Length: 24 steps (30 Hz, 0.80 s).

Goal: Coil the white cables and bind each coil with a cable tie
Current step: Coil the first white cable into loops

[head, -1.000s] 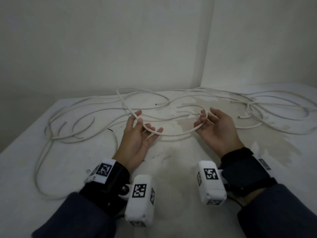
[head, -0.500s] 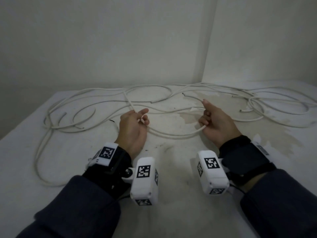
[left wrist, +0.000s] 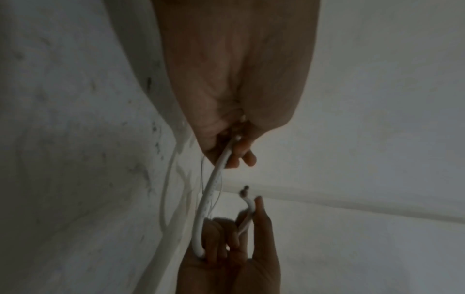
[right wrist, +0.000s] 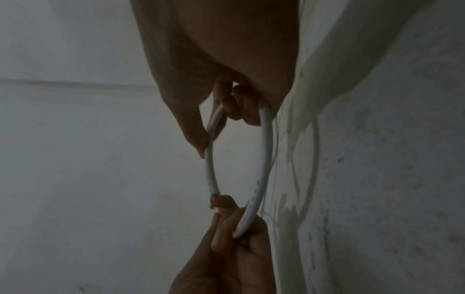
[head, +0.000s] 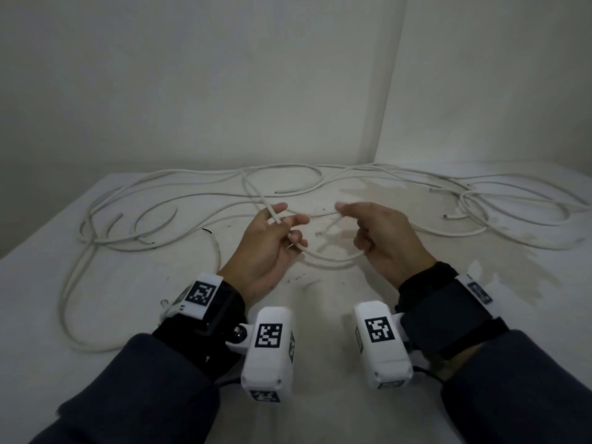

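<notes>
A white cable (head: 330,260) hangs in a short U-shaped loop between my two hands, above a white table (head: 307,315). My left hand (head: 285,225) curls its fingers round the cable where it comes in from the far tangle. My right hand (head: 355,225) grips the cable's other side, thumb and index finger pinching near its cut end (head: 328,228), which points toward the left hand. In the left wrist view the cable (left wrist: 211,189) runs down from my left palm to the right hand (left wrist: 226,258). In the right wrist view the loop (right wrist: 266,159) spans both hands.
Several more loose white cables sprawl over the back of the table, at the left (head: 96,225) and at the right (head: 512,219). A small black piece (head: 206,231) lies left of my left hand. Walls close the back and right; the table's left edge falls away.
Both hands have drawn closer together and lifted a little. The cable between them has bent from a shallow sag into a tighter loop, with the free end turned toward the left hand.
</notes>
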Motion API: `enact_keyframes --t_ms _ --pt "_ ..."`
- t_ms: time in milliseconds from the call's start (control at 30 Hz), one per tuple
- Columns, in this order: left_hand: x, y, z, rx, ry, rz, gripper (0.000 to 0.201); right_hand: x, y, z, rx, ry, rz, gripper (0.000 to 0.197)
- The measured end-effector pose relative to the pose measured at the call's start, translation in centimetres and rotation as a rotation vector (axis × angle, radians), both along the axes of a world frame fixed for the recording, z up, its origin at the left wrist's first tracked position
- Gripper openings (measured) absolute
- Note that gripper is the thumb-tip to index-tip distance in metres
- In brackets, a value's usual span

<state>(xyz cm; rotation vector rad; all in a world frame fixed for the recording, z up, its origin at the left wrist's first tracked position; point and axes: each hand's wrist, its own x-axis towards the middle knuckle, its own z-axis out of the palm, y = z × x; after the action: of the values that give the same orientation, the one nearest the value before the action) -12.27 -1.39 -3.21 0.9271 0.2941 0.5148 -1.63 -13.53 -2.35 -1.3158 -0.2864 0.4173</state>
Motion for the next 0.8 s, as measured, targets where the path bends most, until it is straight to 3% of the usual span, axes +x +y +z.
enact_keyframes --t_ms 133,267,533,667,800 --pt "-0.29 -0.44 0.18 0.116 0.070 -0.083 0.015 -0.32 0.08 -0.22 -0.080 -0.118 0.046 0.018" --pt "-0.53 -0.32 -0.40 0.253 0.178 -0.229 0.036 -0.34 0.01 -0.11 -0.067 -0.148 0.089 0.033" --pt "-0.43 -0.03 -0.70 0.296 0.207 -0.249 0.046 -1.13 -0.10 0.27 -0.015 -0.167 0.238 0.027" --pt "-0.24 -0.27 -0.46 0.292 0.175 -0.261 0.013 -1.03 -0.12 0.14 0.000 -0.136 0.255 0.017" --pt "-0.10 -0.11 -0.27 0.173 0.111 -0.217 0.014 -1.12 -0.30 0.59 -0.006 -0.078 0.296 0.018"
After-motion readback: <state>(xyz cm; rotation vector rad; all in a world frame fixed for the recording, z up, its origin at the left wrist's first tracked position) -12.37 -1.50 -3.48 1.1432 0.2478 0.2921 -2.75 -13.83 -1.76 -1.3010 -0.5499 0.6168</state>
